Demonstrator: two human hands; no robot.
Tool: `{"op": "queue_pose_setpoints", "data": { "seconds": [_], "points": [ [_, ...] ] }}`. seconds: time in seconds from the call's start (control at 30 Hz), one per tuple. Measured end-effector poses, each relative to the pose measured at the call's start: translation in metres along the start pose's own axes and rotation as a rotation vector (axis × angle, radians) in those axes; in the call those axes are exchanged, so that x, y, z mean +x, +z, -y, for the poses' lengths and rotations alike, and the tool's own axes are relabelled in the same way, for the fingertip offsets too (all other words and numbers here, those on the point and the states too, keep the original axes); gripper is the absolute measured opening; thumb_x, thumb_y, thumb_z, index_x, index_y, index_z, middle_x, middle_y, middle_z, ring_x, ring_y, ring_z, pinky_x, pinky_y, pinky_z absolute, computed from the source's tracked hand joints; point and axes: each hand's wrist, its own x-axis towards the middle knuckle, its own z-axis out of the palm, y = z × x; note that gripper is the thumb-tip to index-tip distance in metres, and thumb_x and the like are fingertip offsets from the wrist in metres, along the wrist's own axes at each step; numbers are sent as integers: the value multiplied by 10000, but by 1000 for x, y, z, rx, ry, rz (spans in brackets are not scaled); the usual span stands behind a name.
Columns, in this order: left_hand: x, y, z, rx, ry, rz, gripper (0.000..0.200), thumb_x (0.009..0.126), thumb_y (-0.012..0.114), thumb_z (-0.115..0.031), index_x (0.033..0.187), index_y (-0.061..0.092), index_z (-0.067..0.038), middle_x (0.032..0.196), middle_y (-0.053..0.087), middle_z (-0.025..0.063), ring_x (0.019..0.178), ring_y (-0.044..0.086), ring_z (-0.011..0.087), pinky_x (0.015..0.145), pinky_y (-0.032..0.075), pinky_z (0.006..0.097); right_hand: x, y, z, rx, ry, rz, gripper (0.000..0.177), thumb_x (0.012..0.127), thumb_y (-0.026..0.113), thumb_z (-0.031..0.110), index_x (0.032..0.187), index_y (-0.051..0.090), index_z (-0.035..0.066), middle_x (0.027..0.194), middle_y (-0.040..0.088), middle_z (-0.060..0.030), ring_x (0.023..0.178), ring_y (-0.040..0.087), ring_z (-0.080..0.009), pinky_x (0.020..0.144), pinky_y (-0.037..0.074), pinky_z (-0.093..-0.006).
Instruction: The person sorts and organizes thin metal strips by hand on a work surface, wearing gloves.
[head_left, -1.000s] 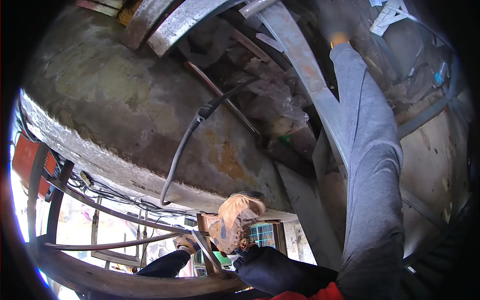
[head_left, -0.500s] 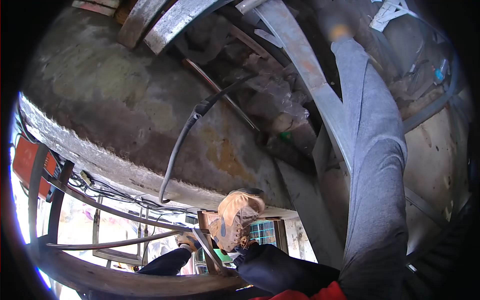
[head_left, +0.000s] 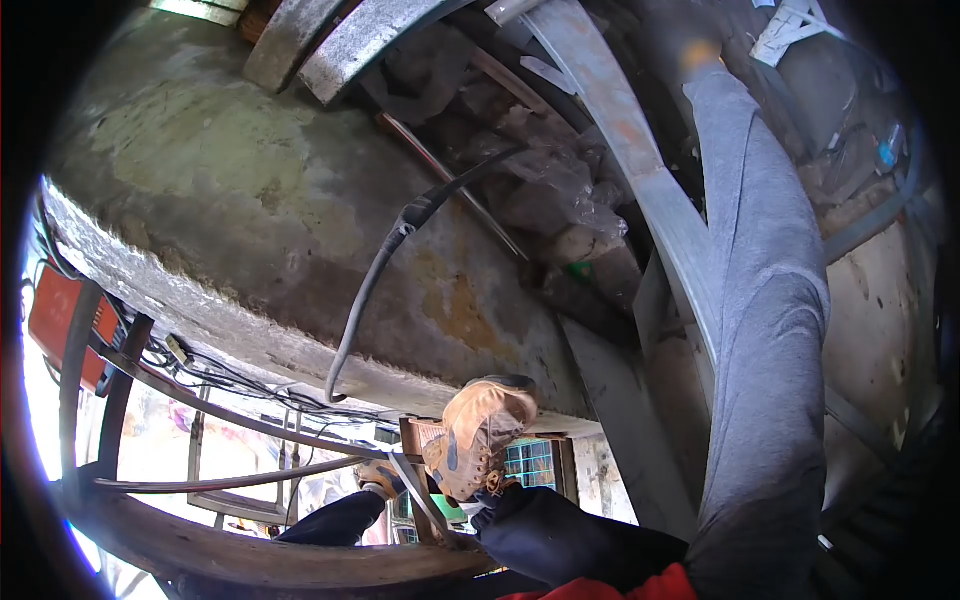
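A long grey sleeve (head_left: 765,300), apparently my right arm, reaches from the lower right to the upper right. At its end my right hand (head_left: 700,54) is only a dark, smeared patch with an orange spot, so its fingers cannot be made out. Close beside the hand and sleeve runs a curved grey metal bar (head_left: 640,165); whether the hand touches it cannot be told. My left hand is not in view. Low in the middle are a tan laced boot (head_left: 485,425) and dark trouser legs (head_left: 570,525).
A stained concrete slab (head_left: 270,200) fills the left side, with a grey cable (head_left: 365,285) and a thin metal rod (head_left: 480,215) over it. Crumpled clear plastic (head_left: 575,190) lies beyond. At left are an orange-red machine (head_left: 65,315) and curved metal rails (head_left: 230,410).
The whole view has shifted slightly, so the sleeve, bar and boot appear a little farther right. The arm's reach looks much the same.
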Motion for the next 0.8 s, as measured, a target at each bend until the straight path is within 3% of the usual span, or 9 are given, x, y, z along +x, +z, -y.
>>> {"op": "queue_pose_setpoints", "data": {
  "seconds": [0.03, 0.17, 0.23, 0.4, 0.8],
  "points": [
    [-2, 3, 0, -15, -44, -125, 374, 917, 550, -468, 1104, 749, -213, 1105, 730, 31, 1022, 683, 304, 712, 527, 574, 1, -1, 0, 14, 3, -2, 693, 790, 766, 407, 1266, 591, -66, 1215, 640, -327, 1179, 606, -449, 982, 495, -448],
    [3, -7, -1, -21, -58, -23, 391, 919, 541, -467, 1084, 750, -181, 1119, 733, 60, 1013, 686, 295, 718, 532, 570, -7, -10, 2, 53, 26, 2, 693, 796, 758, 415, 1256, 592, -76, 1213, 642, -325, 1172, 612, -446, 975, 500, -449],
    [0, -5, 0, -38, -51, 21, 399, 937, 518, -464, 1090, 744, -172, 1151, 726, 80, 1037, 679, 299, 810, 518, 567, -21, -12, 13, 70, 42, 6, 693, 799, 754, 419, 1251, 592, -81, 1212, 644, -324, 1169, 615, -444, 971, 502, -449],
    [-12, -28, 4, -32, -65, -67, 395, 931, 530, -458, 1097, 739, -167, 1154, 722, 83, 1044, 674, 300, 821, 512, 563, -40, -20, 27, 140, 29, -23, 686, 809, 756, 392, 1253, 581, -100, 1222, 635, -339, 1171, 616, -447, 975, 500, -450],
    [-37, -38, 1, -47, -90, -286, 387, 914, 567, -441, 1118, 723, -152, 1164, 711, 92, 1066, 657, 304, 852, 493, 551, -38, -39, 43, -87, 91, 77, 648, 819, 766, 329, 1276, 568, -86, 1208, 643, -326, 1161, 623, -430, 972, 498, -446]
  ]
}}
